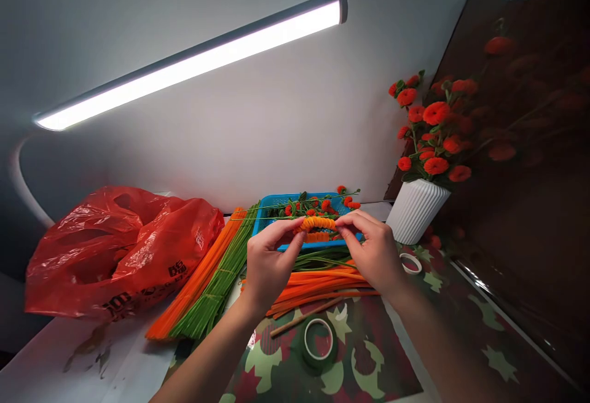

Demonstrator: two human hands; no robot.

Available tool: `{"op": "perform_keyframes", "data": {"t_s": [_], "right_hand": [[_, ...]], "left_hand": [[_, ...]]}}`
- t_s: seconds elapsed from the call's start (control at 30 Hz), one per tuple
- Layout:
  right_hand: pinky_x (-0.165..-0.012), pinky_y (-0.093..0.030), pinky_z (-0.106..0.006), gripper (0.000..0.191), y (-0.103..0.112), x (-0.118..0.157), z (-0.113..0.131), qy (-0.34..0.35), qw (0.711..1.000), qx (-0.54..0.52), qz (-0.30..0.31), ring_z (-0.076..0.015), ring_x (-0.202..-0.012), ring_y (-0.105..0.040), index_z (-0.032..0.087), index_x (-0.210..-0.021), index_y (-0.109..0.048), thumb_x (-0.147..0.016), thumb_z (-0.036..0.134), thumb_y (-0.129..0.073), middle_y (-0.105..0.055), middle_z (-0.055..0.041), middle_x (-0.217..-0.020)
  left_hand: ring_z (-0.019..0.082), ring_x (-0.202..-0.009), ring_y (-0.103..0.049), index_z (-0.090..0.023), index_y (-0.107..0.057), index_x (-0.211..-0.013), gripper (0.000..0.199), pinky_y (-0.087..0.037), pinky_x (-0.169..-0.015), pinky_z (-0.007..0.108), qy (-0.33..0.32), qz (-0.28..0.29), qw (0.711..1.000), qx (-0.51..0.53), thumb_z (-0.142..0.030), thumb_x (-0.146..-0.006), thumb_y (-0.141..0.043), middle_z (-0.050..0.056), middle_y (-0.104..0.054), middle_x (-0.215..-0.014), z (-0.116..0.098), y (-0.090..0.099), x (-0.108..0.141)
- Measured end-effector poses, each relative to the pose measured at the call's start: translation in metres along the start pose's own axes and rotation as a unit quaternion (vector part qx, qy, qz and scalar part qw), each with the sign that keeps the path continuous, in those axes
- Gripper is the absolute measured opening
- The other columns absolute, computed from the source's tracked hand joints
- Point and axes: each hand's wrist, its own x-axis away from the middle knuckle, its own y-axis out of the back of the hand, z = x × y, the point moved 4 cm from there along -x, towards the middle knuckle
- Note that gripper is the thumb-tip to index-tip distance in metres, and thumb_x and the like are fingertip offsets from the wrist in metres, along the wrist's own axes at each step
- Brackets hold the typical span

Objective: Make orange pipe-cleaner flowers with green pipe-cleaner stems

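Note:
A coiled orange pipe cleaner (318, 223) is stretched between my two hands, held up in front of the blue basket. My left hand (271, 258) pinches its left end between thumb and fingers. At the right end, my right hand (374, 252) pinches it in the same way. Below my hands lie loose orange pipe cleaners (318, 283), with dark green ones (318, 258) behind them. A thin brown stick (304, 317) rests in front of the orange ones. Nearer to me is a roll of green tape (319, 344) on the patterned mat.
Behind my hands stands a blue basket (265, 212) with red-orange flowers. Bundles of orange (198, 274) and green pipe cleaners (221, 286) lie left, beside a red plastic bag (124, 255). A white vase (417, 209) of flowers and a white tape roll (410, 263) are right. A lamp (198, 59) hangs above.

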Motion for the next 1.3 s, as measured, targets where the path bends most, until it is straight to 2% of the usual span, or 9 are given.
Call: {"op": "perform_keyframes", "data": {"t_s": [0.13, 0.33, 0.43, 0.63, 0.8, 0.97, 1.13, 1.23, 1.3], "right_hand": [[-0.064, -0.046, -0.026, 0.015, 0.002, 0.0, -0.003, -0.013, 1.0, -0.002, -0.001, -0.0154, -0.071, -0.06, 0.018, -0.081, -0.061, -0.088, 0.01, -0.051, -0.061, -0.0014, -0.077], [-0.06, -0.047, -0.025, 0.009, -0.002, 0.002, -0.01, -0.084, 0.995, -0.049, -0.002, -0.0138, -0.061, -0.061, 0.019, -0.086, -0.058, -0.089, 0.015, -0.051, -0.06, -0.0003, -0.078], [-0.061, -0.045, -0.026, 0.011, -0.003, 0.001, -0.007, -0.057, 0.998, -0.03, 0.017, -0.0146, -0.065, -0.06, 0.019, -0.084, -0.057, -0.09, 0.015, -0.048, -0.058, -0.0007, -0.079], [-0.065, -0.043, -0.026, 0.015, 0.003, -0.002, -0.001, -0.002, 1.0, 0.021, 0.005, -0.0158, -0.072, -0.057, 0.018, -0.083, -0.056, -0.089, 0.009, -0.046, -0.057, -0.0021, -0.08], [-0.064, -0.043, -0.025, 0.015, 0.006, -0.002, -0.002, 0.007, 1.0, 0.021, 0.016, -0.0153, -0.071, -0.056, 0.018, -0.083, -0.057, -0.09, 0.009, -0.046, -0.056, -0.0021, -0.079], [-0.064, -0.044, -0.026, 0.017, 0.008, -0.004, -0.003, 0.006, 1.0, 0.006, 0.03, -0.0156, -0.071, -0.056, 0.018, -0.081, -0.058, -0.09, 0.01, -0.046, -0.058, -0.0026, -0.079], [-0.064, -0.046, -0.027, 0.018, 0.008, -0.005, -0.003, 0.003, 0.999, 0.01, 0.038, -0.0164, -0.071, -0.058, 0.018, -0.079, -0.06, -0.088, 0.01, -0.047, -0.061, -0.0032, -0.076], [-0.064, -0.048, -0.029, 0.015, 0.006, -0.004, -0.009, -0.032, 0.999, -0.006, 0.027, -0.0171, -0.07, -0.06, 0.018, -0.078, -0.062, -0.087, 0.014, -0.051, -0.064, -0.0033, -0.075], [-0.063, -0.051, -0.029, 0.007, 0.003, -0.002, -0.017, -0.092, 0.995, -0.048, -0.006, -0.0173, -0.069, -0.063, 0.018, -0.08, -0.063, -0.084, 0.02, -0.058, -0.066, -0.0037, -0.076]], "left_hand": [[0.017, -0.077, -0.069, -0.018, -0.073, -0.096, 0.016, -0.057, -0.07, 0.026, -0.025, 0.031, 0.998, -0.045, -0.02, -0.081, -0.066, 0.005, -0.073, -0.087, 0.0, -0.003, 0.001], [0.015, -0.073, -0.068, -0.017, -0.069, -0.101, 0.02, -0.056, -0.068, 0.024, 0.008, 0.027, 0.999, -0.025, -0.021, -0.082, -0.064, 0.004, -0.071, -0.084, -0.002, -0.007, 0.004], [0.015, -0.079, -0.067, -0.018, -0.068, -0.105, 0.022, -0.055, -0.07, 0.023, -0.006, 0.037, 0.999, -0.022, -0.02, -0.085, -0.061, 0.005, -0.07, -0.091, -0.005, -0.009, 0.004], [0.014, -0.074, -0.064, -0.017, -0.07, -0.099, 0.016, -0.054, -0.067, 0.023, -0.033, 0.07, 0.996, -0.054, -0.019, -0.086, -0.059, 0.005, -0.067, -0.083, -0.008, -0.01, 0.003], [0.015, -0.075, -0.066, -0.016, -0.071, -0.099, 0.017, -0.054, -0.065, 0.024, -0.058, 0.1, 0.99, -0.074, -0.018, -0.085, -0.061, 0.006, -0.071, -0.085, -0.008, -0.01, 0.001], [0.016, -0.073, -0.068, -0.019, -0.073, -0.099, 0.018, -0.053, -0.067, 0.025, -0.09, 0.096, 0.984, -0.119, -0.016, -0.083, -0.064, 0.005, -0.075, -0.085, -0.01, -0.011, 0.001], [0.016, -0.072, -0.069, -0.021, -0.074, -0.1, 0.021, -0.054, -0.066, 0.025, -0.075, 0.111, 0.984, -0.116, -0.016, -0.083, -0.063, 0.005, -0.076, -0.087, -0.009, -0.013, 0.003], [0.017, -0.072, -0.069, -0.021, -0.074, -0.101, 0.021, -0.055, -0.066, 0.026, -0.052, 0.116, 0.987, -0.1, -0.018, -0.083, -0.064, 0.006, -0.076, -0.087, -0.005, -0.014, 0.004], [0.018, -0.078, -0.07, -0.02, -0.073, -0.104, 0.023, -0.056, -0.07, 0.027, -0.024, 0.107, 0.991, -0.077, -0.02, -0.083, -0.064, 0.007, -0.076, -0.092, -0.001, -0.014, 0.005]]}}
